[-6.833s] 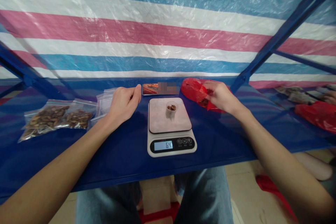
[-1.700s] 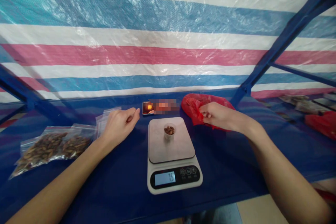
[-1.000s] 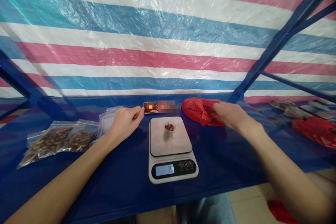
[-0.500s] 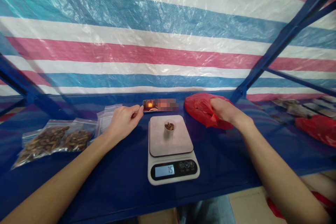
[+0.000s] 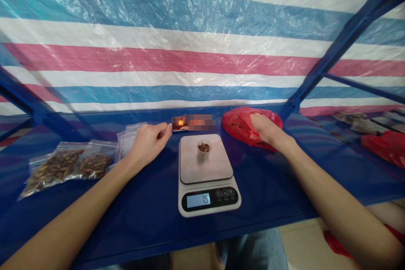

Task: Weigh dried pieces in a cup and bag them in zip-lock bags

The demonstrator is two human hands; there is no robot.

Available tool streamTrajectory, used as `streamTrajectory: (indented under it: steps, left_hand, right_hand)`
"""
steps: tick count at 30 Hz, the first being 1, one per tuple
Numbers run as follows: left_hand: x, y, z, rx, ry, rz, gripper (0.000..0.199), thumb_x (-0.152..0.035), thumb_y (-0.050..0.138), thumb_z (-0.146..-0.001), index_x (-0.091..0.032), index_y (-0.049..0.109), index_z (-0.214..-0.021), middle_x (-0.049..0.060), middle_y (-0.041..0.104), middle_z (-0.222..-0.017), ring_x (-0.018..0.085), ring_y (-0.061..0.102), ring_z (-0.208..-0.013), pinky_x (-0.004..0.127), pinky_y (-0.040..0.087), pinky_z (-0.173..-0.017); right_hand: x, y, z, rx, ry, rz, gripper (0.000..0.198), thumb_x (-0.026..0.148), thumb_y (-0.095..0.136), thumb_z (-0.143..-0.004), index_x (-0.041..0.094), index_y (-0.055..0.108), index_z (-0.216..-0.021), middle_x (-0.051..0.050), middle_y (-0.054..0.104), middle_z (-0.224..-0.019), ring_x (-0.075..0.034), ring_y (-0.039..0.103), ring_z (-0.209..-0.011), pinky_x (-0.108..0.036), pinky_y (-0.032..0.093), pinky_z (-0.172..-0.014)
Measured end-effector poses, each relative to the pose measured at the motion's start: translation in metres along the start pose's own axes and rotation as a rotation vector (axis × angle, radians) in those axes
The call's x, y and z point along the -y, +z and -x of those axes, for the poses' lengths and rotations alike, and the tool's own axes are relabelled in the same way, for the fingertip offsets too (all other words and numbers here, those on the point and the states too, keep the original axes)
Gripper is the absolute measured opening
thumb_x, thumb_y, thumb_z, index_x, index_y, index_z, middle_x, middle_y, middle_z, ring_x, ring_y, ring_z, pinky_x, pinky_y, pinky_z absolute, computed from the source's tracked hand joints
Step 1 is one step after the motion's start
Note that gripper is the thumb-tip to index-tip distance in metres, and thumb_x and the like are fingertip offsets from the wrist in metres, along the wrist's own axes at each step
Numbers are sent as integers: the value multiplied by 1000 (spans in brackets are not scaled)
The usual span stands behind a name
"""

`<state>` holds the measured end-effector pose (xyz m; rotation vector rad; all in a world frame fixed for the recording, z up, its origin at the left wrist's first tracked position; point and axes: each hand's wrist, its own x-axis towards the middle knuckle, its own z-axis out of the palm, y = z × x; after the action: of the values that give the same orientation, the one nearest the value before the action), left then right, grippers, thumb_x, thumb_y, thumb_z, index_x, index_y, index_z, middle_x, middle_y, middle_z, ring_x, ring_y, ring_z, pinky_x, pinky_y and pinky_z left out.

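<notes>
the left forearm [image 5: 79,206] and right forearm [image 5: 335,194] slant in over the blue table [image 5: 142,228]; between them sits the scale [image 5: 209,198], showing 7.5, with a small cup [image 5: 203,157] of brown pieces [image 5: 204,147] on top; the left hand [image 5: 150,141] is curled in a loose fist just beside the phone [image 5: 180,123], filled clear bags [image 5: 58,166] lying farther left; the right hand [image 5: 265,127] is sunk into the red bag [image 5: 234,125], which hides its fingers, so i can't tell its grip; a striped sheet [image 5: 158,31] hangs behind.

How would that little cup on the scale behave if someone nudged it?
The cup would probably slide, as the scale top beneath looks smooth. It might tip, since its base looks narrow, and the brown pieces could spill through its open top.
</notes>
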<state>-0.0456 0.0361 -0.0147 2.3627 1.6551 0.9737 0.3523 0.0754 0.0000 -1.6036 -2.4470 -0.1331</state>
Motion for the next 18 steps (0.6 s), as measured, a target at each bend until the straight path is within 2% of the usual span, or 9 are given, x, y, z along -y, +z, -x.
streamTrajectory:
  steps: [7, 12, 14, 18]
  left_hand:
    - [0, 0, 1, 2, 7, 2, 49, -46, 42, -99, -21, 36, -58, -3, 33, -52, 12, 31, -49, 33, 19, -61]
    - [1, 1, 0, -1, 12, 8, 48, -46, 42, -99, -21, 35, -58, -3, 33, -52, 12, 31, -49, 33, 18, -61]
    - [0, 1, -1, -10, 16, 7, 48, -45, 42, -99, -21, 35, -58, -3, 32, -52, 12, 31, -49, 33, 19, -61]
    - [0, 0, 0, -14, 23, 7, 48, -45, 42, -99, -21, 35, -58, -3, 33, -52, 12, 31, -49, 33, 19, -61]
  right_hand:
    - [3, -4, -3, 58, 72, 32, 17, 0, 63, -78, 16, 70, -81, -20, 81, -103, -32, 77, -97, -35, 56, -89]
    - [6, -12, -4, 79, 99, 35, 26, -5, 57, -73, 19, 61, -63, -15, 79, -84, -26, 74, -77, -29, 53, -70]
    - [7, -13, -4, 72, 98, 33, 27, -5, 57, -72, 20, 59, -62, -14, 79, -83, -26, 73, -76, -29, 53, -71]
    - [4, -10, -4, 13, 111, 52, 18, 2, 60, -74, 19, 61, -68, -19, 80, -95, -33, 75, -90, -35, 56, -83]
